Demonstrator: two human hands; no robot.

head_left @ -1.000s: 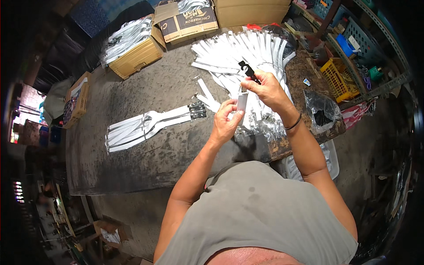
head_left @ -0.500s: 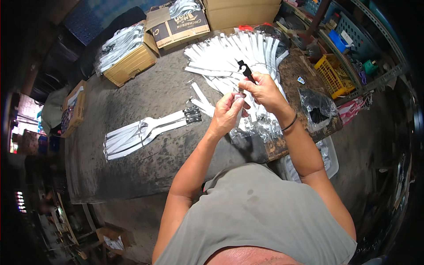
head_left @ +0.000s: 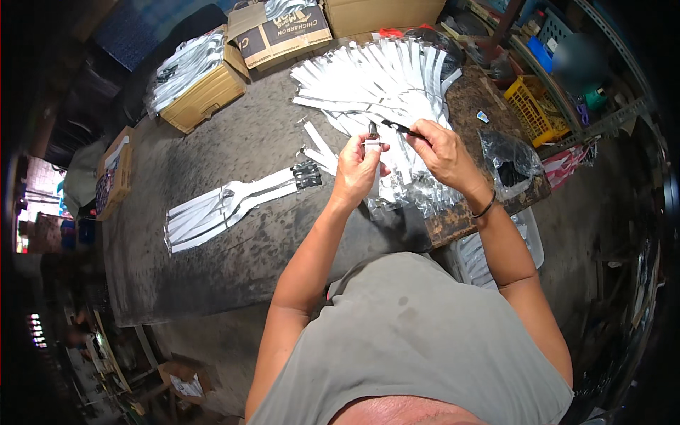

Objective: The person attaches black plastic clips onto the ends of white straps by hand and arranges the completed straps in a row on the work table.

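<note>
My left hand [head_left: 356,172] is closed on a white strap [head_left: 373,144], held upright with a dark, metallic-looking end piece [head_left: 372,129] sticking up above the fingers. Just to its right, my right hand [head_left: 448,157] grips a slim black piece [head_left: 398,127] that points left toward the strap's end. The two look slightly apart. Behind both hands spreads a large fan of white straps [head_left: 368,74] with clear-wrapped ends near me. To the left lies a bundle of white straps [head_left: 230,212] with black ends [head_left: 307,174], and a few loose straps [head_left: 320,146] rest between.
Cardboard boxes, one full of straps [head_left: 202,95] and one printed [head_left: 283,35], stand at the table's back. A clear bag with black contents [head_left: 508,166] sits at the right edge. Beyond are a yellow basket [head_left: 531,110] on a shelf and a plastic tub [head_left: 535,244] below.
The black piece has swung from upright to pointing left and lower. My right hand has moved right and down, away from the left, exposing the strap's end piece.
</note>
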